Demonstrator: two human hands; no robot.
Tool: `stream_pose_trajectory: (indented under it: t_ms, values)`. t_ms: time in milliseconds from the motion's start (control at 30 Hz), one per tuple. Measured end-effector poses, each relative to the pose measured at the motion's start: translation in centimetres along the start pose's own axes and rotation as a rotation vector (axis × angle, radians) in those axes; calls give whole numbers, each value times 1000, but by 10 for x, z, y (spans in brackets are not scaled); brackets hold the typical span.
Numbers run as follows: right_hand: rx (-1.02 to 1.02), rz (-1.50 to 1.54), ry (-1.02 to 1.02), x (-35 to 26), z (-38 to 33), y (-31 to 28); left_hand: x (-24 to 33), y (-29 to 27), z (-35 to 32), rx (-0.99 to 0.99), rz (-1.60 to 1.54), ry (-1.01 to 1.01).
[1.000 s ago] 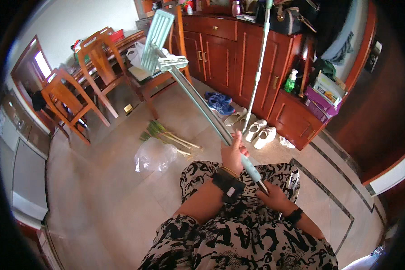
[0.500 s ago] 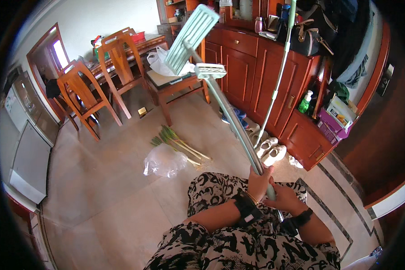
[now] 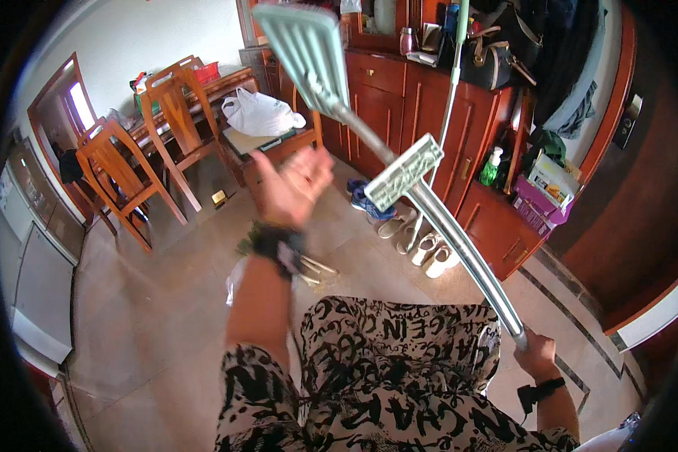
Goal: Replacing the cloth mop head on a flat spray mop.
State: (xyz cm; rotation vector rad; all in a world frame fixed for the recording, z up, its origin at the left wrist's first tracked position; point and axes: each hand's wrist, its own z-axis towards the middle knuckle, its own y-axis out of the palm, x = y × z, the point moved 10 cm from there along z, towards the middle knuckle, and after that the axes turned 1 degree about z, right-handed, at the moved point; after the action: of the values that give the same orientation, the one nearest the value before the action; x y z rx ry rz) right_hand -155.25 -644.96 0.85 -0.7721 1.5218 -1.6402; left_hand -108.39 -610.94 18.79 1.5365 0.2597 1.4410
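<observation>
My right hand [image 3: 536,354] grips the lower end of a pale green flat mop's handle [image 3: 459,252], at the lower right. The mop is raised: its flat head [image 3: 303,45] points up toward the top of the view, and a wringer slider piece [image 3: 403,172] sits partway along the handle. My left hand [image 3: 294,184] is lifted with fingers spread and holds nothing, a short way left of the slider. A dark watch [image 3: 279,245] is on my left wrist. I wear black-and-white patterned clothing [image 3: 399,361].
Wooden chairs [image 3: 120,177] and a table holding a white bag [image 3: 260,113] stand at the left. Red-brown cabinets [image 3: 429,98] line the back. Several shoes [image 3: 418,241] lie by them. Another long pole [image 3: 452,83] leans there. Green stalks [image 3: 313,267] and a clear plastic bag lie on the tiled floor.
My left hand has let go of the mop handle and risen, fingers spread. The mop has swung up closer to the camera, now held by my right hand alone.
</observation>
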Motion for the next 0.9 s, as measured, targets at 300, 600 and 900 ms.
stream_pose_trajectory:
  t_ms: [300, 600, 900]
  values:
    - [110, -72, -32, 54, -40, 8, 17, -85, -1, -9, 203, -621]
    - [-207, -57, 23, 29, -45, 53, -44, -111, 8, -7, 151, -24]
    - [-239, 129, -37, -19, -51, 55, -27, -47, -10, -98, 348, 228]
